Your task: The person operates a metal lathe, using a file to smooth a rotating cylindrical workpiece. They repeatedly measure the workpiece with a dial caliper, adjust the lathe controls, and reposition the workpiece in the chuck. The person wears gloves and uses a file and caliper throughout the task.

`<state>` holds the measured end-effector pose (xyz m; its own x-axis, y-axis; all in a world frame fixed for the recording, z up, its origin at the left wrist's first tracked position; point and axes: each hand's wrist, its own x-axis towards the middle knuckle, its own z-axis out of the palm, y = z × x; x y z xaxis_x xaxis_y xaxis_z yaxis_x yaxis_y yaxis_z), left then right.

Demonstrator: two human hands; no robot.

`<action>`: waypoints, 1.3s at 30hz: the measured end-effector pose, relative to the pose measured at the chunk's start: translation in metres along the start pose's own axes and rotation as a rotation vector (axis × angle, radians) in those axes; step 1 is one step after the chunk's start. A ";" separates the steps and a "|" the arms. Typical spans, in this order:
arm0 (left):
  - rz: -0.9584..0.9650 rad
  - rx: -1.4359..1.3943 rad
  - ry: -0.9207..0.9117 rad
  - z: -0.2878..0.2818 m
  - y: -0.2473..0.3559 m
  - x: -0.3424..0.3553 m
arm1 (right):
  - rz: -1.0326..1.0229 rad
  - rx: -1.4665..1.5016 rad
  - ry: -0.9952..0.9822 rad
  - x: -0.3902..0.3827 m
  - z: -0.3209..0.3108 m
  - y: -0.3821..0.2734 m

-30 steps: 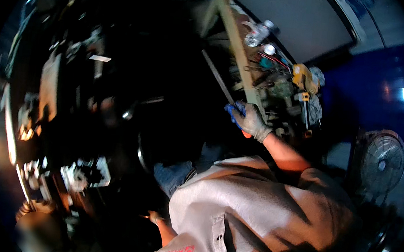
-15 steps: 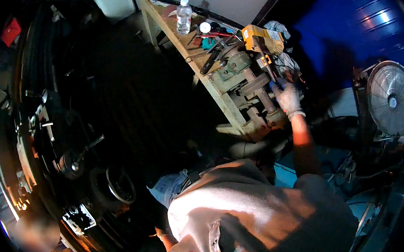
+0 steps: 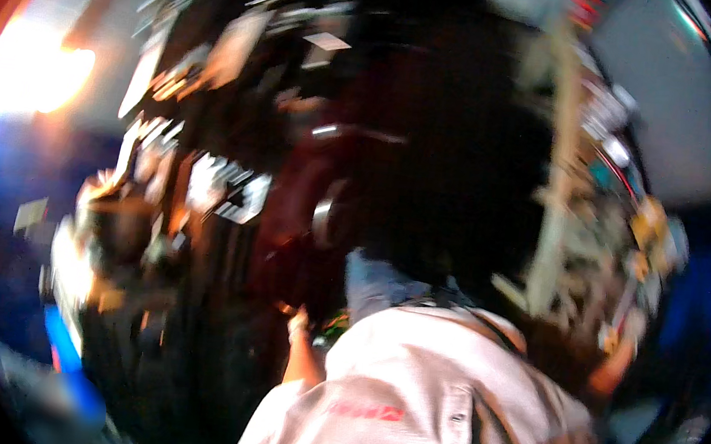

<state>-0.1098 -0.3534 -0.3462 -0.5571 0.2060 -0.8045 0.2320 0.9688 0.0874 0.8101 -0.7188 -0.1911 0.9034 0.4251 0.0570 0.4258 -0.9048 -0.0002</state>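
Motion smears the whole head view. My right hand (image 3: 633, 326), in a light glove, reaches out at the far right over the cluttered workbench (image 3: 558, 182). It seems closed round a long, slim metal tool with a yellow head (image 3: 642, 268), though blur hides its fingers. Beside it stands a bench-mounted metal device with a shaft (image 3: 596, 288). My left hand (image 3: 300, 319) hangs low, left of my jacket and near my jeans. Its fingers are too blurred to make out, and I cannot tell whether it holds anything.
A yellow package (image 3: 651, 223) and small tools lie along the bench, below a grey panel (image 3: 675, 107). To the left are dark machinery with a round metal rim (image 3: 323, 212), a white plate-like part (image 3: 226, 188) and a glaring lamp (image 3: 40, 72).
My view has swung left, so the bench and my right hand now sit farther right. The fan has left the picture, a bright lamp has entered, and my left forearm shows more.
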 end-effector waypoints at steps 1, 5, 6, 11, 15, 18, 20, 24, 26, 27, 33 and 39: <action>0.057 0.030 0.121 0.013 0.015 -0.027 | -0.003 0.017 0.020 0.012 0.000 -0.005; 0.274 -0.074 0.299 0.008 -0.016 -0.032 | -0.048 0.095 0.004 0.064 0.000 -0.064; 0.271 -0.132 0.213 0.011 -0.005 -0.062 | -0.063 0.097 0.030 0.074 -0.010 -0.081; 0.204 -0.101 0.288 -0.005 -0.004 -0.106 | -0.205 0.219 0.003 0.105 -0.032 -0.195; 0.307 -0.107 0.164 -0.029 0.019 -0.112 | -0.325 0.337 -0.016 0.099 -0.068 -0.297; 0.468 -0.238 0.030 -0.086 0.057 -0.171 | -0.432 0.430 -0.070 0.094 -0.092 -0.373; 0.606 -0.246 0.011 -0.151 0.091 -0.238 | -0.509 0.507 -0.145 0.095 -0.092 -0.413; 0.875 -0.255 0.003 -0.299 0.142 -0.399 | -0.616 0.756 -0.396 0.100 -0.030 -0.496; 0.936 -0.566 0.151 -0.364 0.138 -0.447 | -0.680 0.529 -0.398 0.020 -0.146 -0.580; 0.942 -0.702 0.307 -0.396 0.142 -0.462 | -0.707 0.539 -0.389 0.008 -0.164 -0.598; 0.436 -0.203 0.986 -0.569 0.134 -0.377 | -0.946 0.596 -0.468 0.000 -0.155 -0.663; 0.167 0.220 1.120 -0.593 0.176 -0.337 | -0.873 0.856 -0.580 -0.007 -0.146 -0.684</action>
<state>-0.3545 -0.1701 0.2885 -0.8760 0.4434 0.1898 0.4426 0.8954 -0.0492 0.5050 -0.1067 -0.0460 0.1252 0.9898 -0.0678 0.5730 -0.1279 -0.8095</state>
